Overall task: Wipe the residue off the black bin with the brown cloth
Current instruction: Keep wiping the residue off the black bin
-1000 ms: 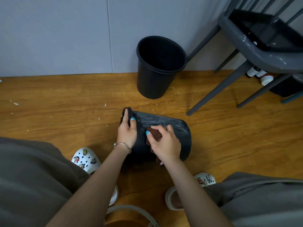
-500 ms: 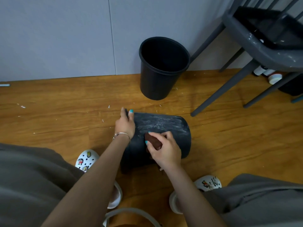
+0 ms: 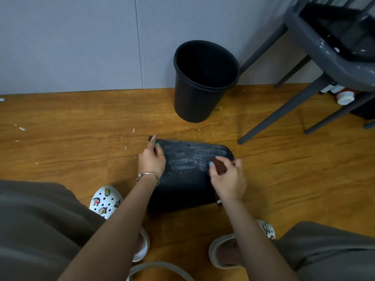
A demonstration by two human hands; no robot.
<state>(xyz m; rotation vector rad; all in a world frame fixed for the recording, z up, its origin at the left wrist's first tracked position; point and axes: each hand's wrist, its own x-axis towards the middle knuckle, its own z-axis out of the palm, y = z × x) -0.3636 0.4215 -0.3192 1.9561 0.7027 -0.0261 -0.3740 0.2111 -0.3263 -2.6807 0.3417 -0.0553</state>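
Wood floor [image 3: 60, 142] carries the bin [image 3: 182, 185] on its side, left hand [image 3: 152, 159] gripping its rim at nine o'clock, right hand [image 3: 227, 179] pinching the cloth [image 3: 219, 165] at three o'clock; white residue [image 3: 192, 157] streaks remain, so wiping looks unfinished.

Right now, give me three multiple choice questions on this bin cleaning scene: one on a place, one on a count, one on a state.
1. Where does the upright bin stand?
A. by the wall
B. under the chair
C. between the feet

2. How many black bins show?
A. one
B. two
C. three

3. How does the smeared bin lie?
A. upright
B. upside down
C. on its side

Answers:
1 A, it stands against the grey wall.
2 B, one upright, one being wiped.
3 C, it lies sideways on the floor, left hand holding its rim, right hand pressing the brown cloth on it.
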